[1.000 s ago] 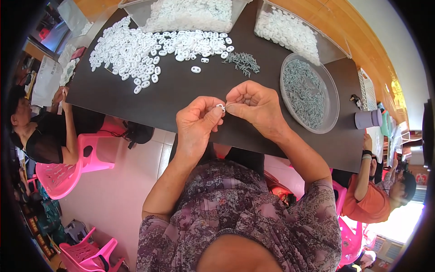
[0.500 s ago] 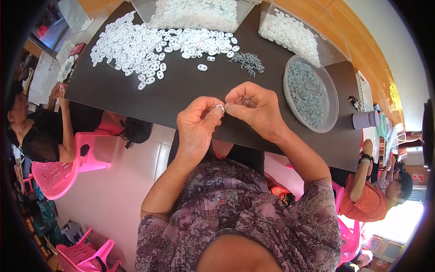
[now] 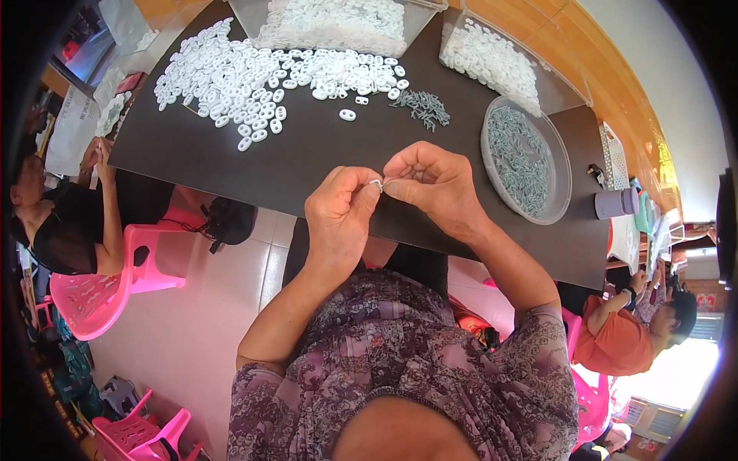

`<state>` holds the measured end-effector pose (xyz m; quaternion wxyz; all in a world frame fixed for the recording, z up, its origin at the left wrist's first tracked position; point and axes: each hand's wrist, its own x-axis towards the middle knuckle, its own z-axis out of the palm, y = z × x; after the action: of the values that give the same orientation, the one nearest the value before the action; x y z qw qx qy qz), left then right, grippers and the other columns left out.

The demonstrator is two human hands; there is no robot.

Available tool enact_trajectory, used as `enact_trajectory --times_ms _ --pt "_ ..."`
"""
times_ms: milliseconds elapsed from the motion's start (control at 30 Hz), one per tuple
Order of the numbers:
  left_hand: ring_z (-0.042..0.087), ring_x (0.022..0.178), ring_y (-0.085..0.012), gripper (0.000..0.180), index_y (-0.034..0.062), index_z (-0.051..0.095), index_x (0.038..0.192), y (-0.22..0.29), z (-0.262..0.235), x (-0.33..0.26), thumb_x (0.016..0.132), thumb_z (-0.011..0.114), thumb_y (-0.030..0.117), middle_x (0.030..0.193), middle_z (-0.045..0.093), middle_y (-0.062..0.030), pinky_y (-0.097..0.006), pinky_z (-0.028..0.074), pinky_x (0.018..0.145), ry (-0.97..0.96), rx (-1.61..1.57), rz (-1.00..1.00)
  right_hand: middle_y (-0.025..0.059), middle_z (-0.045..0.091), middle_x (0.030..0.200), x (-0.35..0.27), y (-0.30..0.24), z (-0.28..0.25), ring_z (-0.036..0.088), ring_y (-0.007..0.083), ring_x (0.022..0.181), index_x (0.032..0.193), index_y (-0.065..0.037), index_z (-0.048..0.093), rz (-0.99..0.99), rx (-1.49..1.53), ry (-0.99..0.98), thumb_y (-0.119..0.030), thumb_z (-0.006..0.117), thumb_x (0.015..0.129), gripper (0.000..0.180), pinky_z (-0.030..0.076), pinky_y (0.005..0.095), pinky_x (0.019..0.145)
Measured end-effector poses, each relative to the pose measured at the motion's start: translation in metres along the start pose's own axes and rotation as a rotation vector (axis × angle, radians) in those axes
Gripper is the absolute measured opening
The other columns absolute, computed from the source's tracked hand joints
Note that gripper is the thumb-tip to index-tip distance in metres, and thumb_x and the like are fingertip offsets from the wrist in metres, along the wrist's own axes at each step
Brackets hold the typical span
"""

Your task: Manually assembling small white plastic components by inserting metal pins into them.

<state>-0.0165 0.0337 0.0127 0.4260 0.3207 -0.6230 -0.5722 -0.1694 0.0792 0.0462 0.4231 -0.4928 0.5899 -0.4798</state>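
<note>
Above the table's near edge my two hands meet, fingertips almost touching. My left hand [image 3: 338, 219] pinches a small white two-holed plastic piece [image 3: 376, 184] between thumb and forefinger; only its edge shows. My right hand [image 3: 438, 192] is closed in a pinch against the right side of that piece, and whatever its fingertips hold is too small and covered to make out. Beyond them, one white two-holed oval piece [image 3: 347, 115] lies alone on the dark table [image 3: 307, 150]. A small heap of grey screws [image 3: 424, 107] lies farther right.
Loose white pieces [image 3: 219, 73] spread over the far left. Clear bins of white pieces [image 3: 330, 27] [image 3: 492, 61] stand at the back. Right of my hands sits a round tub [image 3: 567, 196] of grey screws, beside a lavender cup [image 3: 615, 203]. Other people [image 3: 65, 238] [image 3: 619, 334] sit at both sides.
My hands stay pressed together around the white piece, with only a slight shift of the left hand to the right. The person at the right has lowered a raised hand.
</note>
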Motion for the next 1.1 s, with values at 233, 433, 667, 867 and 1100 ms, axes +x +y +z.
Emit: enact_trajectory --times_ms 233,433,667,867,1100 --pt "0.048 0.066 -0.0051 0.007 -0.0019 0.062 0.088 -0.005 0.002 -0.003 0.086 0.061 0.005 0.079 0.054 0.0007 -0.018 0.040 0.058 0.061 0.105 0.118 0.0009 0.062 0.080 0.000 0.002 0.010 0.056 0.0044 0.073 0.088 0.001 0.061 -0.026 0.015 0.063 0.002 0.066 0.078 0.012 0.047 0.0197 0.065" --pt "0.051 0.062 -0.0112 0.005 -0.0013 0.061 0.087 -0.002 0.002 -0.002 0.082 0.060 -0.002 0.072 0.054 -0.0052 -0.023 0.042 0.057 0.116 -0.018 0.034 0.0008 0.063 0.079 -0.001 0.008 0.021 0.055 0.0036 0.070 0.088 0.000 0.061 -0.129 0.022 0.162 0.000 0.065 0.078 0.010 0.046 0.0195 0.062" --pt "0.050 0.062 -0.0083 0.008 -0.0019 0.061 0.089 -0.010 0.008 -0.004 0.082 0.061 -0.004 0.072 0.053 -0.0026 -0.022 0.042 0.057 0.181 0.061 0.131 0.0010 0.059 0.079 -0.001 0.011 0.024 0.055 0.0051 0.069 0.089 -0.002 0.063 -0.202 -0.157 0.196 0.000 0.064 0.079 0.010 0.045 0.0204 0.061" --pt "0.049 0.064 -0.0053 0.006 -0.0027 0.062 0.090 -0.007 0.004 -0.002 0.085 0.060 0.000 0.076 0.053 -0.0003 -0.019 0.041 0.055 0.119 -0.218 -0.050 -0.0002 0.061 0.080 -0.002 0.010 0.020 0.055 0.0057 0.077 0.092 -0.001 0.063 -0.174 -0.124 0.158 0.001 0.064 0.080 0.012 0.045 0.0211 0.070" --pt "0.051 0.063 -0.0055 0.009 -0.0029 0.062 0.092 -0.004 0.004 -0.002 0.084 0.060 -0.001 0.076 0.054 -0.0012 -0.020 0.043 0.055 0.127 -0.156 -0.048 0.0053 0.057 0.077 0.001 0.016 0.020 0.057 0.0130 0.072 0.086 -0.002 0.062 -0.219 -0.144 0.173 0.001 0.062 0.078 0.009 0.046 0.0257 0.063"
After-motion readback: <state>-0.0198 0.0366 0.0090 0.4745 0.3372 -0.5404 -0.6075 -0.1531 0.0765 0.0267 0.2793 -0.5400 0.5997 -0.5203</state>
